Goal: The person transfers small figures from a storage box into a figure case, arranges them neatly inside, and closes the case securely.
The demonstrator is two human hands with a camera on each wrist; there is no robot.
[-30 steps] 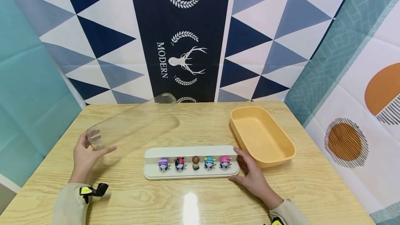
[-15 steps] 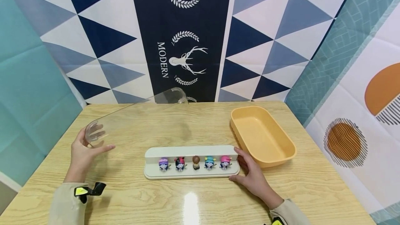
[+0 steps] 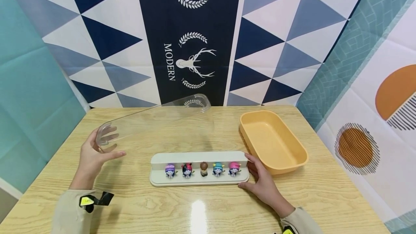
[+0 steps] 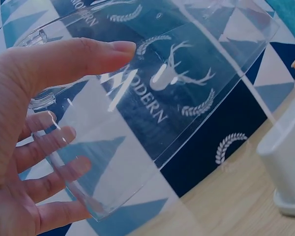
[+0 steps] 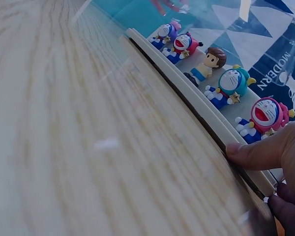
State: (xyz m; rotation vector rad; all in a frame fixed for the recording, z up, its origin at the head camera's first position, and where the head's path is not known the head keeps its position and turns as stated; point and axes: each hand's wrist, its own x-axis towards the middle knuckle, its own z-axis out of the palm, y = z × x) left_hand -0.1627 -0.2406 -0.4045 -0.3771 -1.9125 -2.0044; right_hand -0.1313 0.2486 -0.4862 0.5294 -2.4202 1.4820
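My left hand (image 3: 90, 160) holds one end of a long clear plastic cover (image 3: 156, 120), raised and slanting over the table to the left and back. In the left wrist view the fingers (image 4: 54, 174) show through the plastic, with the thumb across the near side. My right hand (image 3: 262, 185) grips the right end of a white display stand (image 3: 195, 158), thumb at the front edge. Several small figurines sit in a row on the stand, among them a purple-hatted one (image 3: 170, 171), a brown-haired one (image 3: 203, 169) and a pink-hatted one (image 3: 234, 169).
A yellow plastic tub (image 3: 273, 140) stands at the right back, close behind my right hand. The wooden table (image 3: 156, 208) ends at a patterned cloth backdrop (image 3: 195, 28), with more cloth hanging on both sides.
The clear cover has moved to the right, its far end swinging away from the left side. My left hand went slightly left, then back right and up. The right hand and stand stay put.
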